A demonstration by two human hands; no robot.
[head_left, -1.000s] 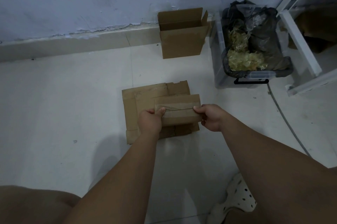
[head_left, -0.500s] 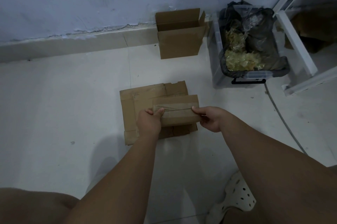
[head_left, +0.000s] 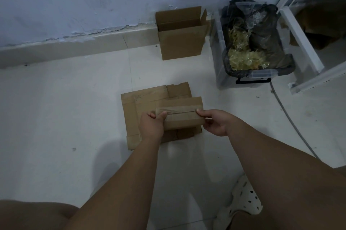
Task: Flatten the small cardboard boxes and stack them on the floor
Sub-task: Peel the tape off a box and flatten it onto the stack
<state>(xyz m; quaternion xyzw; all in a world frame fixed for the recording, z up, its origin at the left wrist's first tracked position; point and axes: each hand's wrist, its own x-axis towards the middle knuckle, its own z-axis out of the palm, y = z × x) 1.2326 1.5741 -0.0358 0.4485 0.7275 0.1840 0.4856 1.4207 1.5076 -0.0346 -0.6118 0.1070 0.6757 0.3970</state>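
Observation:
A small brown taped cardboard box is held just above a flattened sheet of cardboard lying on the white tiled floor. My left hand grips the box's left end, thumb on the clear tape along its top. My right hand pinches the right end of the box, thumb on the tape there. A taller open cardboard box stands upright against the wall behind.
A clear plastic bin lined with a black bag of crumpled tape stands right of the open box. A white frame and a grey cable lie at the right. My spotted slipper is at the bottom.
Both hands stay on the small box. My right hand's fingers have loosened a little from the right end; the box has barely moved.

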